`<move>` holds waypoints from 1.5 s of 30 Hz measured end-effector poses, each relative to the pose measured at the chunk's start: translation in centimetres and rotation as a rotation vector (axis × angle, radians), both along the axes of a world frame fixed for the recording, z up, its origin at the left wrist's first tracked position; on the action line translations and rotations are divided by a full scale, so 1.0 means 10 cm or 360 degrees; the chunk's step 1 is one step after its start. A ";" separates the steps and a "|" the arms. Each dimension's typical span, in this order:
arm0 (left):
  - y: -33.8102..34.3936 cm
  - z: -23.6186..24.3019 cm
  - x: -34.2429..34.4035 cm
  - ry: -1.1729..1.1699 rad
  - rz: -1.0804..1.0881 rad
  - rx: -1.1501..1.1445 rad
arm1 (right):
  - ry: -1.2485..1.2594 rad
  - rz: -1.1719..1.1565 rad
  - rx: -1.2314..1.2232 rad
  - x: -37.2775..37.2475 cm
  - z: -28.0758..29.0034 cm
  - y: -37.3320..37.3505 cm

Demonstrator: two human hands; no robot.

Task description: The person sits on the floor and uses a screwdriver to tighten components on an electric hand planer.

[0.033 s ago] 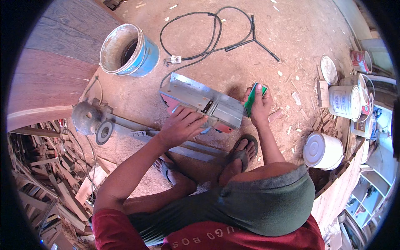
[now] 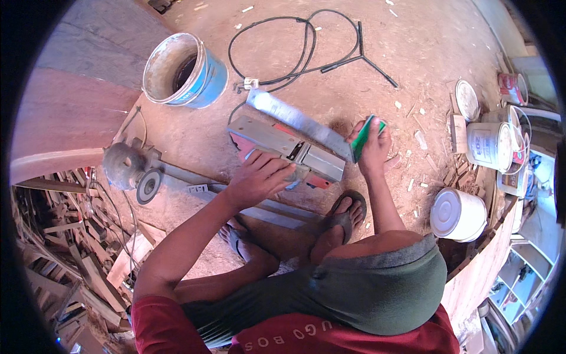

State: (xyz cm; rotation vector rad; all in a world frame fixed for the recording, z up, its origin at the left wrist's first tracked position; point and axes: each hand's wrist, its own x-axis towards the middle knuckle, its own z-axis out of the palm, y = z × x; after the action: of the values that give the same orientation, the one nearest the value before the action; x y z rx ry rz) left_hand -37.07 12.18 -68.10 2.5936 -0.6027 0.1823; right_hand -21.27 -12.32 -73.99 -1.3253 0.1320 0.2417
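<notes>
No visible shift. Left hand (image 2: 259, 177) spread flat on metal planer (image 2: 289, 147); right hand (image 2: 372, 147) gripping green block (image 2: 364, 137).

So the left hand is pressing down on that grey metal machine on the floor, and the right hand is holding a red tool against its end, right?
Not quite: the tool in the right hand is green, not red, as the head view shows. The rest stands: the left hand rests on the grey metal machine on the floor.

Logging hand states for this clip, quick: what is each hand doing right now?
Left hand: open, palm pressed flat on the grey metal power tool.
Right hand: closed around a green flat object at the tool's end.
</notes>
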 end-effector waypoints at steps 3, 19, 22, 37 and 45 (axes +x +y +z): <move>0.00 0.03 0.02 -0.0026 -0.0011 0.0044 | 0.0089 -0.0243 0.0086 0.22 -0.11 -0.13; 0.02 0.00 -0.01 -0.0013 0.0004 0.0007 | -0.0193 -0.0242 -0.0768 0.76 -0.76 -0.76; 0.00 -0.04 -0.02 -0.0024 0.0011 -0.0003 | -0.0120 -0.0172 -0.0508 0.79 -0.86 -0.95; 0.02 0.05 -0.05 0.0117 0.0021 0.0100 | -0.0147 0.0115 -0.1030 0.92 -0.81 -1.31; 0.51 0.41 -0.21 0.0098 0.0007 0.0372 | -0.0106 -0.0018 -0.1009 0.83 -0.79 -1.28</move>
State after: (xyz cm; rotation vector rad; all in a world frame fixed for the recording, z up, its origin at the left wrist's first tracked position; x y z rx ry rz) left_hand -39.16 17.27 -63.97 2.8136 -0.6294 0.0346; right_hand -13.02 -25.11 -81.89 -1.9595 0.1676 0.1484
